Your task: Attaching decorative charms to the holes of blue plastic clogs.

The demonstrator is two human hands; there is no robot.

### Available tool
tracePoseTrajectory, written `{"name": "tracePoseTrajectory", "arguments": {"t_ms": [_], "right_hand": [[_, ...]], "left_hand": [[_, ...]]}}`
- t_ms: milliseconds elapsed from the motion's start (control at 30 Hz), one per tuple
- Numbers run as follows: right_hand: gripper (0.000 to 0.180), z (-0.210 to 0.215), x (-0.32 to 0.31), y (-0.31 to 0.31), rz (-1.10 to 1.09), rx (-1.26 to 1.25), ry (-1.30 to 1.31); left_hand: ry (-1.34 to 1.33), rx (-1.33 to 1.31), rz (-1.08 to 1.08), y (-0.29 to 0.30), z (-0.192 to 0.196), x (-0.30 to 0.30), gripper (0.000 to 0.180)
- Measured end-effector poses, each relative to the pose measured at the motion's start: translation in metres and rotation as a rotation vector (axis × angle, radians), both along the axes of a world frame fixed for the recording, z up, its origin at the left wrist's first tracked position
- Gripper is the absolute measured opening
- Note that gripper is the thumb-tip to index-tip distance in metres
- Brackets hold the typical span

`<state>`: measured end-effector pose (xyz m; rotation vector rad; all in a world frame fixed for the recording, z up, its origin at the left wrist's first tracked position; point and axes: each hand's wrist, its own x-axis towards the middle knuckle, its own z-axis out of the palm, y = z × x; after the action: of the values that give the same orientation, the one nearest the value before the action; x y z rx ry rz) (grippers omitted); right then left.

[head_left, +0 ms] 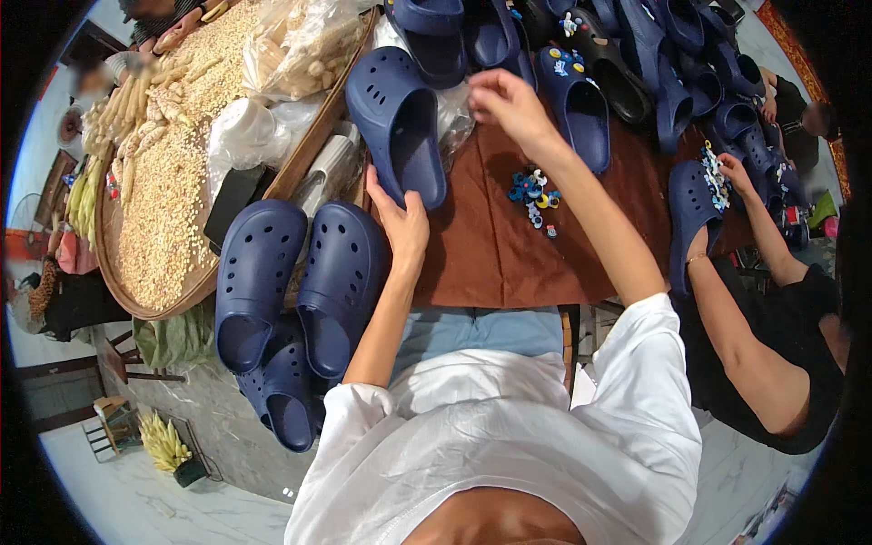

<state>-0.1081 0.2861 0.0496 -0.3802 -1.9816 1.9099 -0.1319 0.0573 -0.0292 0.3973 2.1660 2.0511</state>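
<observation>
My left hand [401, 221] grips the heel end of a navy clog [386, 91], with the thumb at its rim. The clog stands tilted, its open heel toward me and its vented toe pointing away. Just right of it, my right hand [510, 107] is raised beside a clear plastic bag [453, 123]. Its fingers are curled together and slightly blurred; whatever they hold, if anything, is too small to see. Below that hand, a small pile of colourful shoe charms [534, 191] lies on the brown cloth [468, 245].
More navy clogs [259, 263] are stacked at the left. A wide round tray [163, 309] of corn kernels [182, 227] stands beyond them. Many clogs, one black [618, 82], crowd the far right. A co-worker's hand [738, 174] touches a charm-covered clog [690, 213] at right.
</observation>
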Motion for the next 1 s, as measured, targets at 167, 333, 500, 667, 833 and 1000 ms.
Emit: {"name": "tracePoseTrajectory", "arguments": {"t_ms": [167, 333, 500, 667, 833, 1000], "right_hand": [[0.040, -0.041, 0.084, -0.049, 0.060, 0.121, -0.101], [0.080, -0.060, 0.152, -0.092, 0.051, 0.124, -0.267], [0.084, -0.064, 0.191, -0.125, 0.006, 0.224, -0.357], [0.080, -0.053, 0.193, -0.146, -0.041, 0.078, -0.335], [0.073, -0.061, 0.196, -0.146, -0.050, 0.070, -0.269], [0.033, -0.055, 0.205, -0.124, -0.132, 0.416, -0.271]], "left_hand": [[0.008, 0.074, -0.108, -0.035, 0.011, 0.083, 0.069], [-0.054, 0.010, -0.265, -0.083, 0.014, 0.153, 0.073], [-0.369, -0.005, -0.350, -0.116, 0.002, 0.176, 0.073], [-0.253, -0.126, -0.312, -0.119, -0.003, 0.165, 0.068], [0.074, -0.439, -0.329, -0.121, 0.008, 0.143, 0.061], [0.295, -0.573, -0.265, -0.113, 0.029, 0.143, 0.062]]}}
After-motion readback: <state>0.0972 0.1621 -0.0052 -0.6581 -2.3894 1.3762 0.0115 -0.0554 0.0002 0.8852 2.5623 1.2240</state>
